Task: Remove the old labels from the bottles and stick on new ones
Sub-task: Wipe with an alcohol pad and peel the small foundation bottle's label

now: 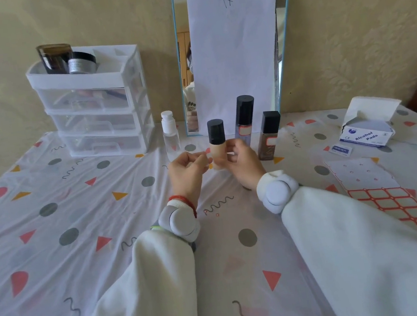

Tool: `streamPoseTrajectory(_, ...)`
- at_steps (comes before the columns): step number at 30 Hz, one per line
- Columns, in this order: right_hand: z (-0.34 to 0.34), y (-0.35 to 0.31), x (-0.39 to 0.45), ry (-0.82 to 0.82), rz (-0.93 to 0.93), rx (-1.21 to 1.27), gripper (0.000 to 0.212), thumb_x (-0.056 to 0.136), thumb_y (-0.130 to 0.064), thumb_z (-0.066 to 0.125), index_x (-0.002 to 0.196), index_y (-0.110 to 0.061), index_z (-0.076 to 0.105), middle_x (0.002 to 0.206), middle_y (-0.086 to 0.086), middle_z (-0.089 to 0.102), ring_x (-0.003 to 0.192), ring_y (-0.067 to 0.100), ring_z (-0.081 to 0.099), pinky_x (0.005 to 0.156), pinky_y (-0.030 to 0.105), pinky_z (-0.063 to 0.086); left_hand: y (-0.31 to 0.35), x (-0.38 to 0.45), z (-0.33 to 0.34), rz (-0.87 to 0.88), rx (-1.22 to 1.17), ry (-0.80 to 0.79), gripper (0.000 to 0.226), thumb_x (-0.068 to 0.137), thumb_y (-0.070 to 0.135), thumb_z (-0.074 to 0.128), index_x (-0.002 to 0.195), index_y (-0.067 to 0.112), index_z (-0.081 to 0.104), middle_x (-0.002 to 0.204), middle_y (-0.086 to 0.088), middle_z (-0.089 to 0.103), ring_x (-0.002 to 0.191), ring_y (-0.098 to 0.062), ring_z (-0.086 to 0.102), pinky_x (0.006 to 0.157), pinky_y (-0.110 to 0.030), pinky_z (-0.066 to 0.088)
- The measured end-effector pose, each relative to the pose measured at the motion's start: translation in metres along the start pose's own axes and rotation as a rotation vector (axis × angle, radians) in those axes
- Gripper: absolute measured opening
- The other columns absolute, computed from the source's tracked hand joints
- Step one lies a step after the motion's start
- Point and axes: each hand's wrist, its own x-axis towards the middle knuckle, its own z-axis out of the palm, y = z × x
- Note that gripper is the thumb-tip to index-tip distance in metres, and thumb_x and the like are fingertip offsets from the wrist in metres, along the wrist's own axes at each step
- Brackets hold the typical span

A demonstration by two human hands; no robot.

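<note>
Beside the bench's box (pixel 368 136) reading "Alcohol Pads", the right hand (pixel 243 161) grips a beige bottle (pixel 217 151) while the left hand (pixel 189 170) pinches its clear label (pixel 205 155).

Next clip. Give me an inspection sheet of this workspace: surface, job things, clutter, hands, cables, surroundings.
Surface: table under a white cloth printed with triangles, dots and squiggles.
Job's things: beige bottle with black cap, held upright; tall bottle and brown bottle behind it, each showing a red-edged label; label sheet at right, partly used.
Clutter: clear bottle with white cap; alcohol pads box, open; one loose pad sachet; drawer unit with jars on top.
Hands: right hand has its grip on the beige bottle; left hand pinches something small beside it, too small to identify.
Cables: nothing seen.
Surroundings: mirror leaning on the wall, mostly covered by paper.
</note>
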Motion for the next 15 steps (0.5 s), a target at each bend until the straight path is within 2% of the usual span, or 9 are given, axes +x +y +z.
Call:
streamPoseTrajectory(2, 0.0007, 0.0007, 0.0021, 0.002, 0.004, -0.012, 0.045, 0.085, -0.021, 0.073, 0.122, -0.011, 0.048, 0.122, 0.007, 0.063, 0.111, 0.022, 0.062, 0.099, 0.041, 0.048, -0.0009, 0.0005, 0.0005, -0.031, 0.02, -0.028, 0.022, 0.08, -0.001, 0.06, 0.062, 0.008, 0.054, 0.072, 0.008, 0.072, 0.074, -0.01, 0.068, 0.067, -0.02, 0.054)
streamPoseTrajectory(5, 0.0011, 0.0047, 0.0013, -0.007, 0.006, -0.074, 0.044, 0.086, -0.023, 0.071, 0.121, -0.013, 0.047, 0.122, 0.005, 0.062, 0.112, 0.02, 0.06, 0.095, 0.032, 0.046, -0.0009, 0.001, 0.001, -0.049, 0.053, -0.024, 0.022, 0.079, 0.001, 0.06, 0.061, 0.012, 0.06, 0.072, 0.006, 0.069, 0.072, -0.012, 0.064, 0.07, -0.024, 0.055)
streamPoseTrajectory(10, 0.0012, 0.0055, -0.0024, -0.008, 0.005, -0.112, 0.047, 0.087, -0.024, 0.07, 0.124, -0.012, 0.044, 0.126, 0.006, 0.06, 0.114, 0.021, 0.058, 0.097, 0.032, 0.044, 0.0015, -0.0008, 0.0008, -0.056, 0.057, -0.046, 0.018, 0.078, 0.0, 0.059, 0.063, 0.011, 0.06, 0.065, 0.004, 0.063, 0.062, -0.006, 0.062, 0.058, -0.019, 0.051)
streamPoseTrajectory(15, 0.0017, 0.0028, -0.0042, 0.0, 0.021, -0.092, 0.047, 0.087, -0.021, 0.07, 0.124, -0.01, 0.043, 0.126, 0.007, 0.06, 0.115, 0.021, 0.058, 0.091, 0.026, 0.042, 0.0036, -0.0013, 0.0, -0.034, 0.094, -0.058, 0.02, 0.079, 0.001, 0.058, 0.061, 0.012, 0.058, 0.068, -0.005, 0.056, 0.061, -0.01, 0.051, 0.055, -0.021, 0.05)
